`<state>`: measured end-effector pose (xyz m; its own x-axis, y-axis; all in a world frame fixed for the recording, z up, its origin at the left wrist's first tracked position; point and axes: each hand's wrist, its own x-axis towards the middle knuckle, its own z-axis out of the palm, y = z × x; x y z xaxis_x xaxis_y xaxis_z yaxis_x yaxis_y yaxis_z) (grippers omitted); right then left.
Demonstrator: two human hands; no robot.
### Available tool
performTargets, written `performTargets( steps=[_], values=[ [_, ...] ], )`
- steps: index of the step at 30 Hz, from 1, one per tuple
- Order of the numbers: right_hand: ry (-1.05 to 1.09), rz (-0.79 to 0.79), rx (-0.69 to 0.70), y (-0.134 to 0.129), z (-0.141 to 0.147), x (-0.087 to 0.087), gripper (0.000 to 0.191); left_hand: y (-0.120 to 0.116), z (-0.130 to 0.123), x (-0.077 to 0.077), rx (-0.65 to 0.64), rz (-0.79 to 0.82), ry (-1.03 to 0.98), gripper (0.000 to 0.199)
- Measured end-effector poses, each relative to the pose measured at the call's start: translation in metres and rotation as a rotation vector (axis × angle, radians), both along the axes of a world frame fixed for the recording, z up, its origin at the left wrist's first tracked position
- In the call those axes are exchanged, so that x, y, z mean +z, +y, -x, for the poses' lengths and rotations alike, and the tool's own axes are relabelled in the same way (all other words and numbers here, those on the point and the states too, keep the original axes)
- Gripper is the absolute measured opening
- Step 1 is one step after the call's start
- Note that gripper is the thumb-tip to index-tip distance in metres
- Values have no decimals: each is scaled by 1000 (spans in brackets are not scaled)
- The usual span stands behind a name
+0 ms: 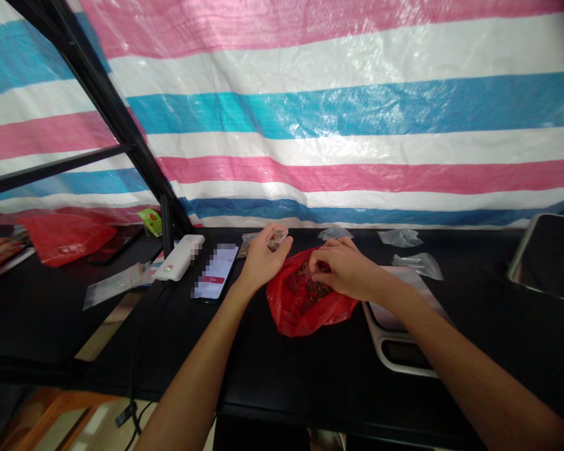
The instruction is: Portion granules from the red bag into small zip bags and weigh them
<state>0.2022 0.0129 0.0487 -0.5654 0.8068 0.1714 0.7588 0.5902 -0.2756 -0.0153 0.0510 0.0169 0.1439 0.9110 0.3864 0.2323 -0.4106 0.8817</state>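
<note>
The left hand (263,260) grips a small clear bag (277,239). The red plastic bag (301,313) of brown bits (317,289) lies just right of it, right under the nearer right hand (345,266), whose pinched grip hides what it holds, if anything.

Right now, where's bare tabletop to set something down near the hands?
Black tabletop lies before the red plastic bag, between the phone and white-rimmed tray. Crowded: around the left hand and right hand, and the clear bags behind.

I'm seeing one left hand (262,262) and one right hand (345,268) working over one red plastic bag (305,307). I'm counting four clear plastic bags (399,238) and one phone (215,272) on the desk (282,388).
</note>
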Motion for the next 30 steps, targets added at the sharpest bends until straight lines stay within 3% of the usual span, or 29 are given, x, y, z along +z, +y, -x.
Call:
performTargets(
  steps=[5, 8, 12, 15, 18, 22, 27, 30],
  values=[
    [-56, -144, -36, -2, -22, 3, 4, -5, 0, 4, -88, 55, 159, 12],
    [-109, -137, -40, -5, -29, -3, 3, -11, 0, 5, -193, 111, 254, 15],
    [-163, -132, -90, -10, -28, -12, 16, -17, -4, -1, -313, 239, 366, 19],
    [-173, -130, -115, -14, -21, -13, 19, -17, -10, -10, -352, 295, 335, 18],
    [-139, -102, -118, -18, -13, -13, 18, -13, -15, -18, -384, 348, 175, 17],
    [-50, -18, -111, -20, -6, -14, 16, -8, -17, -21, -380, 367, 30, 19],
    [94, 127, -117, -14, -12, -17, 12, -5, -14, -13, -263, 213, 14, 23],
    [274, 292, -103, -10, -21, -17, 17, -5, -13, -10, -225, 162, 0, 24]
  ],
)
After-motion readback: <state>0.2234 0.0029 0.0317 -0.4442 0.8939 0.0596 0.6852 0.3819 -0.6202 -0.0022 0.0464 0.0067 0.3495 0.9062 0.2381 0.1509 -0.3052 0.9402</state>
